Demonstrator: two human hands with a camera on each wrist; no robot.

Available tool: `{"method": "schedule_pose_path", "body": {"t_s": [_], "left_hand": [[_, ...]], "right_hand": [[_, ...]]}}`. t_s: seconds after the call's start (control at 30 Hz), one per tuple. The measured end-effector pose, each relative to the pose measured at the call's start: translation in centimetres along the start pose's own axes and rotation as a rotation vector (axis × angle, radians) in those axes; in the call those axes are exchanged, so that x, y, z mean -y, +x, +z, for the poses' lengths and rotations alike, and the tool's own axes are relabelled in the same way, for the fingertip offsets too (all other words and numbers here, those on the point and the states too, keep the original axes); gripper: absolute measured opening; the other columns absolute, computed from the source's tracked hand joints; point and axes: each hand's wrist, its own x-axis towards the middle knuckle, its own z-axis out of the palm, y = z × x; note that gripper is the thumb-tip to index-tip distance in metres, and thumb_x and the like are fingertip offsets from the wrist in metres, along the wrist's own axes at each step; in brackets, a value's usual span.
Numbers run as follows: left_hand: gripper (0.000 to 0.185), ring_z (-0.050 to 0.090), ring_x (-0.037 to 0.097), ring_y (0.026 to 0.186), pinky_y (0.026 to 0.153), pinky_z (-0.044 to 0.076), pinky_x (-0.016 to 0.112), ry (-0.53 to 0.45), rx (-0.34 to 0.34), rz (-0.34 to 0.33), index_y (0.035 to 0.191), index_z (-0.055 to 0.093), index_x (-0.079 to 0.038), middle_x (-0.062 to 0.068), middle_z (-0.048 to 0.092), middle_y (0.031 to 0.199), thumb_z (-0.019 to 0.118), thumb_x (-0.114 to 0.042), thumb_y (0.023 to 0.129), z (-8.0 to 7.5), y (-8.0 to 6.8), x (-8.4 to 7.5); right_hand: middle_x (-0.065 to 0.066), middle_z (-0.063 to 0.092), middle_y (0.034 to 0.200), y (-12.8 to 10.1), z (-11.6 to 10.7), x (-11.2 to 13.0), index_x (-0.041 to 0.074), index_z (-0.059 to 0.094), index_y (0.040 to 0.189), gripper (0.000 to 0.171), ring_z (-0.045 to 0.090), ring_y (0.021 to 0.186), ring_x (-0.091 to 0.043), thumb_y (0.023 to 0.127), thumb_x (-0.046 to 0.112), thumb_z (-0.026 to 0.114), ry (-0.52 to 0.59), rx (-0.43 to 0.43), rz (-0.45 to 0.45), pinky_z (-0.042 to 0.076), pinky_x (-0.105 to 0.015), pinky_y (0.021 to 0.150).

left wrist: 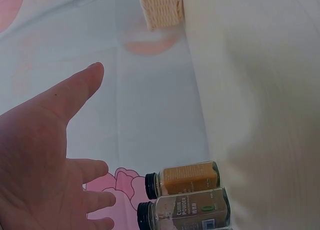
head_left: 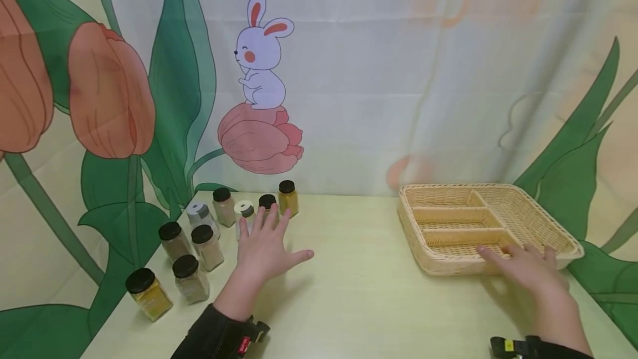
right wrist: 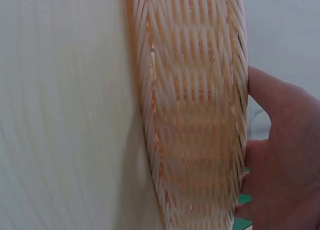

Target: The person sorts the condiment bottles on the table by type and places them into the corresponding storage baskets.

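Note:
My left hand (head_left: 264,248) hovers palm down with its fingers spread, holding nothing. Its fingertips overlap a white-topped jar (head_left: 245,209) and a black-lidded jar (head_left: 267,200) in the head view. Beside them stands a yellow spice jar (head_left: 288,199). In the left wrist view, one glass jar (left wrist: 192,210) is labelled cumin powder. My right hand (head_left: 535,270) is at the front rim of a woven divided basket (head_left: 463,267), its loosely extended fingers reaching over the rim. From the right wrist, those fingertips are hidden behind the basket's wall (right wrist: 195,115).
Several more spice jars stand along the table's left side, among them a grey-capped one (head_left: 200,215), a black-lidded one (head_left: 191,281) and a yellow one (head_left: 152,298) at the front. A printed curtain (head_left: 349,98) hangs behind the pale table (head_left: 359,303).

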Motion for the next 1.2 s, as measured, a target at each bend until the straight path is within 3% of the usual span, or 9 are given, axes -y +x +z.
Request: {"method": "schedule_pose_path", "body": {"t_s": [0.17, 0.27, 0.37, 0.5, 0.6, 0.77, 0.9, 1.2], "left_hand": [[0.113, 0.012, 0.042, 0.152, 0.114, 0.003, 0.072, -0.017, 0.001, 0.003, 0.162, 0.030, -0.023, 0.015, 0.022, 0.167, 0.055, -0.090, 0.075, 0.0, 0.0, 0.0], [0.114, 0.013, 0.041, 0.153, 0.114, 0.005, 0.072, -0.013, -0.001, 0.002, 0.162, 0.030, -0.023, 0.014, 0.022, 0.167, 0.054, -0.091, 0.074, 0.1, -0.1, 0.0], [0.114, 0.013, 0.041, 0.152, 0.114, 0.005, 0.072, -0.012, -0.008, 0.003, 0.162, 0.031, -0.022, 0.014, 0.022, 0.167, 0.055, -0.091, 0.074, 0.2, -0.1, 0.0], [0.114, 0.013, 0.041, 0.153, 0.114, 0.003, 0.072, -0.019, -0.009, 0.002, 0.162, 0.031, -0.021, 0.014, 0.022, 0.167, 0.056, -0.090, 0.074, 0.2, -0.1, 0.1], [0.114, 0.012, 0.041, 0.153, 0.114, 0.003, 0.072, -0.015, -0.009, 0.000, 0.162, 0.030, -0.022, 0.014, 0.022, 0.167, 0.057, -0.089, 0.074, 0.3, -0.1, 0.1], [0.113, 0.013, 0.041, 0.152, 0.114, 0.005, 0.072, -0.012, -0.011, 0.003, 0.163, 0.029, -0.022, 0.014, 0.022, 0.167, 0.058, -0.088, 0.075, 0.4, -0.1, 0.3], [0.113, 0.013, 0.041, 0.153, 0.114, 0.005, 0.072, -0.014, -0.012, 0.002, 0.163, 0.029, -0.021, 0.013, 0.021, 0.167, 0.059, -0.087, 0.075, 0.3, -0.1, 0.5], [0.115, 0.013, 0.041, 0.152, 0.114, 0.006, 0.073, -0.002, -0.026, 0.006, 0.162, 0.030, -0.021, 0.014, 0.022, 0.167, 0.056, -0.090, 0.074, 0.1, 0.2, 0.5]], "right_hand": [[-0.053, 0.005, 0.146, -0.3, -0.1, 0.6, -0.017, 0.026, 0.150, 0.113, -0.012, 0.126, -0.078, 0.094, 0.081, 0.027, -0.003, 0.026, 0.011, 0.011, -0.092, 0.082], [-0.053, 0.011, 0.145, -0.4, -0.1, 1.0, -0.017, 0.031, 0.148, 0.111, -0.002, 0.129, -0.077, 0.095, 0.080, 0.028, -0.030, 0.022, -0.006, 0.015, -0.090, 0.086], [-0.052, 0.028, 0.141, -0.4, 0.0, 1.4, -0.019, 0.042, 0.142, 0.107, 0.018, 0.127, -0.074, 0.097, 0.078, 0.031, -0.070, -0.002, -0.035, 0.026, -0.085, 0.090], [-0.046, 0.051, 0.127, -0.3, 0.2, 2.2, -0.017, 0.057, 0.129, 0.103, 0.048, 0.112, -0.065, 0.095, 0.078, 0.037, -0.080, -0.016, -0.055, 0.044, -0.071, 0.084], [-0.041, 0.058, 0.120, -0.3, 0.2, 2.8, -0.015, 0.062, 0.123, 0.102, 0.058, 0.104, -0.059, 0.093, 0.080, 0.041, -0.065, -0.005, -0.055, 0.049, -0.065, 0.079], [-0.031, 0.067, 0.109, -0.4, 0.2, 3.8, -0.011, 0.068, 0.112, 0.095, 0.066, 0.092, -0.044, 0.093, 0.078, 0.043, -0.041, 0.012, -0.054, 0.051, -0.058, 0.076], [-0.019, 0.069, 0.099, -0.7, 0.4, 4.4, -0.007, 0.071, 0.105, 0.089, 0.063, 0.081, -0.029, 0.093, 0.078, 0.045, -0.021, 0.029, -0.049, 0.052, -0.049, 0.069], [-0.006, 0.060, 0.077, -1.2, 0.7, 5.8, 0.003, 0.068, 0.087, 0.079, 0.053, 0.067, -0.023, 0.091, 0.079, 0.047, 0.006, 0.045, -0.040, 0.042, -0.036, 0.057]]}}
